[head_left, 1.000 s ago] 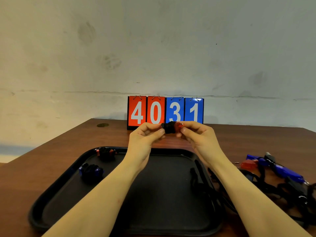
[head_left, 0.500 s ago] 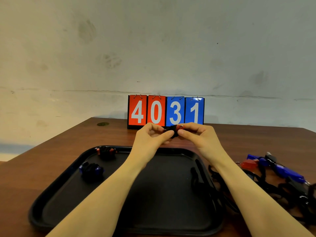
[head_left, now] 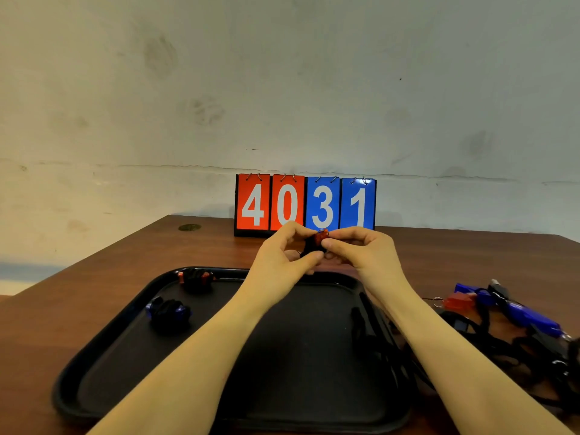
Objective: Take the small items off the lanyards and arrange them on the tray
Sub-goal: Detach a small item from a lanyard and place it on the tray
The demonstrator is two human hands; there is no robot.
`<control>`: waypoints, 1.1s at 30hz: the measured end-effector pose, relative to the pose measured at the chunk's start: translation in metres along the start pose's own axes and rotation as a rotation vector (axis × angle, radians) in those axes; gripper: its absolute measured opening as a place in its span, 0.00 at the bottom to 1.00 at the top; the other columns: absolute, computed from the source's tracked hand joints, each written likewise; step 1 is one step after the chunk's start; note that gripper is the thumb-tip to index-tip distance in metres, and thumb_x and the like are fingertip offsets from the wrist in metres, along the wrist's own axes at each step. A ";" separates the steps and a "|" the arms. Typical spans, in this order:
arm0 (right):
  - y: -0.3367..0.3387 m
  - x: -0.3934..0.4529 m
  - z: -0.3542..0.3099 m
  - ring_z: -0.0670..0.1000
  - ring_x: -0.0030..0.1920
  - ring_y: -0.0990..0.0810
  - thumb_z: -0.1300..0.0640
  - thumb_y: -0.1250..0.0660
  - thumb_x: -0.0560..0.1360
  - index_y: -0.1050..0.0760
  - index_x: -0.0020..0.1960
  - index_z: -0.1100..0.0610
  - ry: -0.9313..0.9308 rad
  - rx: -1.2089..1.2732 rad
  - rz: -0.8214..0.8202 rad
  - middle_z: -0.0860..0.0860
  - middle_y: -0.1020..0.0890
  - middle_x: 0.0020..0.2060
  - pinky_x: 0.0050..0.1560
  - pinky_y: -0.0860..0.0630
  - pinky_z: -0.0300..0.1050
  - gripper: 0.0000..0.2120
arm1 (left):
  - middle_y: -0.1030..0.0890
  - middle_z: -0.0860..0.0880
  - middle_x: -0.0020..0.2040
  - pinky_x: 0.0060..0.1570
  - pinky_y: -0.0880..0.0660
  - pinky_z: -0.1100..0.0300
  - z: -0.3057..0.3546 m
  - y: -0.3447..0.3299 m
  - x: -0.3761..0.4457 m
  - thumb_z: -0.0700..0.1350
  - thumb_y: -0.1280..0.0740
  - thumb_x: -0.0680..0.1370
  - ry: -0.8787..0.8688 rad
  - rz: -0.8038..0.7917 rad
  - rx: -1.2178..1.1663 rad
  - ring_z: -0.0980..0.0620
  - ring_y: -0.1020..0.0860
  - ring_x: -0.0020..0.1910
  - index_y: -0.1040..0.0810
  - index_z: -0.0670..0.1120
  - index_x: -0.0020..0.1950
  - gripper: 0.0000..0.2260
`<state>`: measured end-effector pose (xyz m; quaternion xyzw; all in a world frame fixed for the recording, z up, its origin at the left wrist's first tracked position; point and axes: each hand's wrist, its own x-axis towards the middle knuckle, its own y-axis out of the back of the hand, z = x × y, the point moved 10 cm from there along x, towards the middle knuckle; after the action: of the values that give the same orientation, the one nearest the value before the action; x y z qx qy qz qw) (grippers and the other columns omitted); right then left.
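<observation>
Both hands pinch one small red-and-black item (head_left: 317,241) between them, above the black tray's (head_left: 103,350) far rim: left hand (head_left: 282,259) gripping its lower-left, right hand (head_left: 361,249) its right side.

My left hand (head_left: 282,255): raised, fingers curled, thumb and forefinger pinching | my right hand (head_left: 361,249): raised opposite, fingertips pinching, touching the left | both forearms: bare, converging toward centre.
</observation>
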<state>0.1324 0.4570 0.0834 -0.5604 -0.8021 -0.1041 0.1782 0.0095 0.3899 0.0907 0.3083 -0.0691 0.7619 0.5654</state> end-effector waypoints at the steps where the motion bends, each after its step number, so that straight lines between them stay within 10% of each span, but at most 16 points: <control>1: -0.001 -0.001 -0.001 0.52 0.38 0.16 0.63 0.28 0.68 0.20 0.45 0.59 0.007 -0.008 0.009 0.56 0.16 0.38 0.43 0.18 0.43 0.06 | 0.22 0.56 0.50 0.41 0.23 0.69 0.000 0.002 0.000 0.41 0.30 0.73 -0.007 0.016 0.015 0.58 0.19 0.45 0.27 0.52 0.51 0.11; 13: -0.007 -0.007 -0.013 0.46 0.50 0.19 0.65 0.31 0.71 0.21 0.46 0.54 0.102 -0.035 -0.021 0.50 0.17 0.44 0.47 0.21 0.37 0.08 | 0.21 0.51 0.51 0.37 0.24 0.70 0.003 0.009 0.001 0.37 0.31 0.73 -0.006 0.086 -0.062 0.64 0.20 0.44 0.25 0.44 0.55 0.11; 33: -0.003 -0.005 -0.023 0.46 0.39 0.18 0.64 0.30 0.71 0.19 0.41 0.52 0.151 -0.154 -0.053 0.48 0.16 0.35 0.43 0.21 0.36 0.07 | 0.22 0.53 0.51 0.39 0.21 0.64 0.000 -0.003 0.000 0.35 0.33 0.75 0.001 -0.063 -0.060 0.55 0.19 0.44 0.26 0.50 0.50 0.10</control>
<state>0.1347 0.4435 0.1023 -0.5416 -0.7905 -0.2121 0.1918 0.0124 0.3910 0.0903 0.2927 -0.0817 0.7414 0.5983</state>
